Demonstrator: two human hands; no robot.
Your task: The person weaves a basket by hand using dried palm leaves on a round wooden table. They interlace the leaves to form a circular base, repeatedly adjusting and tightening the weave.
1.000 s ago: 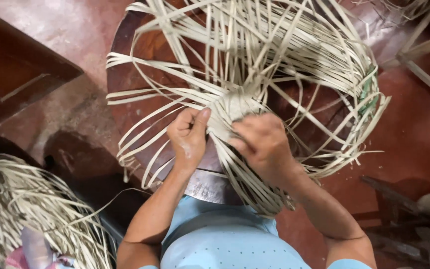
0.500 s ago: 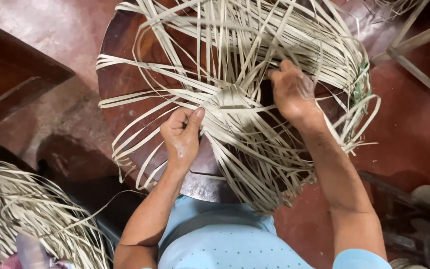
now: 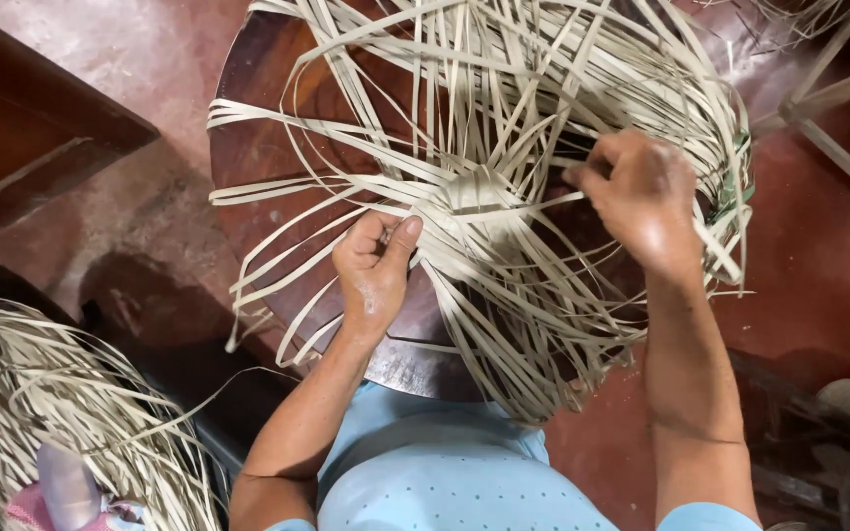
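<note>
a small woven centre (image 3: 474,192) sits on a round wooden table (image 3: 258,147), most pale strips (image 3: 504,324) fanning loose, unwoven. the left hand (image 3: 374,270) pinches one strip beside it; the right hand (image 3: 641,197) pinches another farther out.

Second bundle of pale strips (image 3: 61,413), dark wooden bench (image 3: 22,138), red floor (image 3: 819,285).

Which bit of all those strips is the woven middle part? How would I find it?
Look at the round dark wooden table, covered with pale flat strips fanning out everywhere. Between the left hand and the right hand sits the woven knot. It is the only tightly crossed patch; every other strip runs loose.
</note>
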